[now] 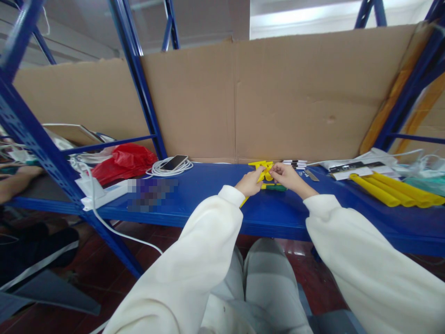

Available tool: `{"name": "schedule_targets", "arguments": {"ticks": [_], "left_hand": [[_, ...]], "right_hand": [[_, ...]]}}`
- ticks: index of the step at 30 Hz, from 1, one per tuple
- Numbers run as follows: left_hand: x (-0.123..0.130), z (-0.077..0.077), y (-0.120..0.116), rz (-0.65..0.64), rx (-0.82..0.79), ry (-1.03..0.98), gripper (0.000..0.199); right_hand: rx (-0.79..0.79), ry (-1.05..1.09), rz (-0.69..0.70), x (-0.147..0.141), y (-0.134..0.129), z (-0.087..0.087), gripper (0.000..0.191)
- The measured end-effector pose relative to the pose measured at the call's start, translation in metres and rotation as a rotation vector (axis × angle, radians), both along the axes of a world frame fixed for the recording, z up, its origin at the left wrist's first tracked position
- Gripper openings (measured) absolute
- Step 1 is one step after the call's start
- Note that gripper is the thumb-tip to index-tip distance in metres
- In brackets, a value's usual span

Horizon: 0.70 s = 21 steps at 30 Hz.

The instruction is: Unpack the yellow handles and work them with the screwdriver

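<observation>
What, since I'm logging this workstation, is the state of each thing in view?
Left hand: gripping the yellow piece.
Right hand: fingertips at it, grip unclear.
Yellow piece: held.
White cable: coiled.
Phone: lying on the coil.
Red bag: crumpled.
Yellow tubes: lying side by side.
Cardboard: upright.

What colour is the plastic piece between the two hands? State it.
The plastic piece is bright yellow, shown in the head view.
</observation>
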State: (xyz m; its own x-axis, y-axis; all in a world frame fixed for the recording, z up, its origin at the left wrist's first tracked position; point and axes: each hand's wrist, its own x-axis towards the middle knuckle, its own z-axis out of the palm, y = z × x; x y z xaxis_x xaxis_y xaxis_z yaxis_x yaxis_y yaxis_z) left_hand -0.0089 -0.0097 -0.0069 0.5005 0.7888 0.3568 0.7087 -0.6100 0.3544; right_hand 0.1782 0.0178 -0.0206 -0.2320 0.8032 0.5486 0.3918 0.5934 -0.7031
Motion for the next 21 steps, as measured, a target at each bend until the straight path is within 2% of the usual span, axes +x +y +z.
{"name": "schedule_targets", "arguments": {"ticks": [7, 13, 17, 21], "left_hand": [[-0.001, -0.001, 0.003, 0.013, -0.031, -0.078, 0.051], [-0.006, -0.003, 0.012, 0.021, -0.104, -0.233, 0.051], [-0.007, -0.004, 0.012, 0.027, -0.149, -0.322, 0.051], [-0.008, -0.003, 0.009, 0.031, -0.206, -0.42, 0.048]], "right_hand": [[0.131, -0.091, -0.087, -0.001, -0.003, 0.0, 0.027], [0.189, -0.22, -0.19, 0.007, 0.001, 0.001, 0.015], [0.122, -0.306, -0.441, 0.031, 0.011, 0.006, 0.01], [-0.085, -0.537, -0.752, 0.071, 0.018, 0.003, 0.014]]}}
